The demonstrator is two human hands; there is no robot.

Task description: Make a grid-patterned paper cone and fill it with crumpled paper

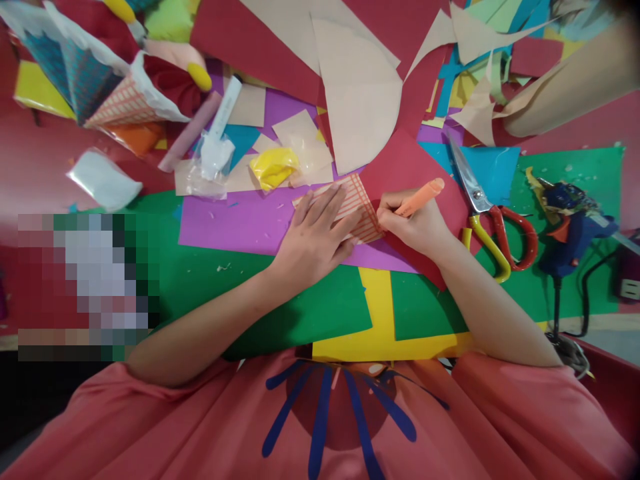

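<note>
My left hand (pixel 320 230) lies spread on a beige paper piece (pixel 364 208) with orange lines drawn in a grid near its right end. An orange marker (pixel 423 197) is held in my right hand (pixel 413 223), its tip down at the right edge of that piece. The tip itself is hidden by my fingers. Under the piece are purple paper (pixel 225 223) and red paper (pixel 405 163). Scissors (pixel 477 200) with yellow and red handles lie right of my right hand.
A blue glue gun (pixel 570 243) with a cord is at the right. Paper cones (pixel 130 90) stand at the upper left. Yellow clay (pixel 274 168), a white clay pack (pixel 104 179) and a capped marker (pixel 226 110) lie left of centre. A large beige cutout (pixel 357 93) is behind my hands.
</note>
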